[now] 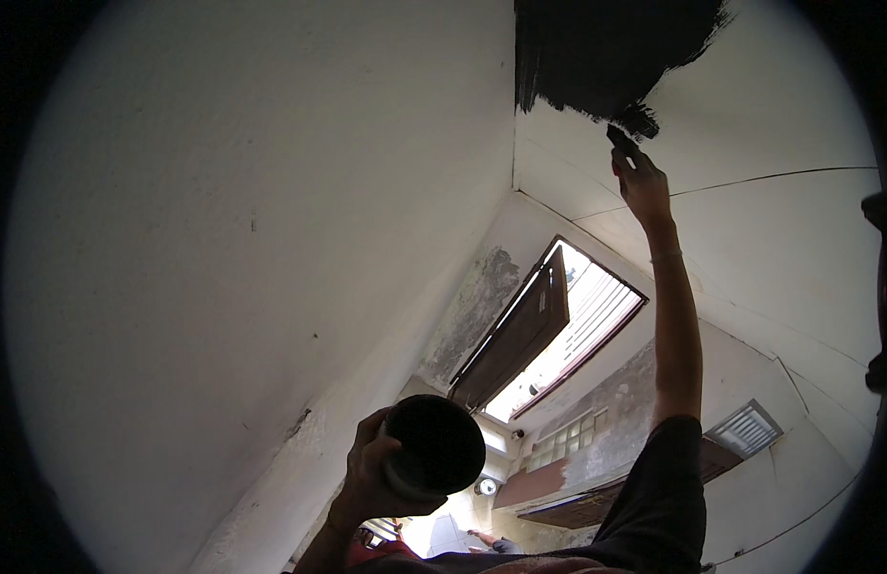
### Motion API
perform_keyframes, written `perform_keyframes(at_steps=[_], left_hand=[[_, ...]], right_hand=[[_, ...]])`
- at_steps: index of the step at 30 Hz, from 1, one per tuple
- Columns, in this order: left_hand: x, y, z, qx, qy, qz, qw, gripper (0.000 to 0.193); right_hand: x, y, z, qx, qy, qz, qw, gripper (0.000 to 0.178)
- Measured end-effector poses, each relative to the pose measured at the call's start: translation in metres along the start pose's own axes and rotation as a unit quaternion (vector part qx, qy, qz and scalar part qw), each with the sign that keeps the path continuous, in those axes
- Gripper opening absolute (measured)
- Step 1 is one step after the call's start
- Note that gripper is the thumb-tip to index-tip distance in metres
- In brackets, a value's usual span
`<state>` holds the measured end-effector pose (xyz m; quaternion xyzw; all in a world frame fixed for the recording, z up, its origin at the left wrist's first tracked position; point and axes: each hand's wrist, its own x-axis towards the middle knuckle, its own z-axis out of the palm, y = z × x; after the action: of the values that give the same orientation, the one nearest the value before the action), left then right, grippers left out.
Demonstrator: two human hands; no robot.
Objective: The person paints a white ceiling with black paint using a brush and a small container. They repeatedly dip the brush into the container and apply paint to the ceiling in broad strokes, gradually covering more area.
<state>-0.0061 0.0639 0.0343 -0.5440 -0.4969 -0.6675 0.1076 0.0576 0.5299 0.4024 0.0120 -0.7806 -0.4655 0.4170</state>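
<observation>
High up, my right hand (643, 187) grips a paintbrush (620, 140) whose dark bristles are at the lower edge of a black painted patch (606, 57) on the pale ceiling (750, 115). That arm is stretched out full length. The patch has ragged, streaky edges, with a short stroke beside the brush. Lower down, my left hand (372, 469) is wrapped round a dark round paint pot (434, 445), its mouth turned toward me. Its inside is too dark for me to tell how much paint it holds.
A bare whitish wall (223, 239) fills the left side. Beyond my arms, a dark wooden door leaf (520, 335) stands ajar beside a bright barred opening (587, 306). A louvred vent (747, 429) is at the right. Part of another person (496, 542) shows far below.
</observation>
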Motion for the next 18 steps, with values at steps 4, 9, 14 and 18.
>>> perform_keyframes(at_steps=[4, 9, 14, 18], left_hand=[[0.002, 0.002, 0.0, 0.009, 0.0, -0.017, 1.0, 0.105], [-0.001, 0.006, -0.003, 0.005, -0.005, -0.031, 1.0, 0.103], [0.002, 0.007, 0.0, 0.0, -0.008, -0.01, 1.0, 0.105], [0.002, 0.009, 0.004, -0.007, -0.011, -0.015, 1.0, 0.105]], right_hand=[[0.008, 0.014, 0.006, -0.046, -0.103, 0.062, 0.992, 0.033], [-0.017, 0.01, -0.034, -0.091, 0.138, 0.006, 0.986, 0.047], [-0.013, 0.004, -0.005, -0.018, 0.043, 0.014, 0.999, 0.034], [0.006, 0.011, 0.017, -0.009, -0.065, -0.014, 0.998, 0.034]])
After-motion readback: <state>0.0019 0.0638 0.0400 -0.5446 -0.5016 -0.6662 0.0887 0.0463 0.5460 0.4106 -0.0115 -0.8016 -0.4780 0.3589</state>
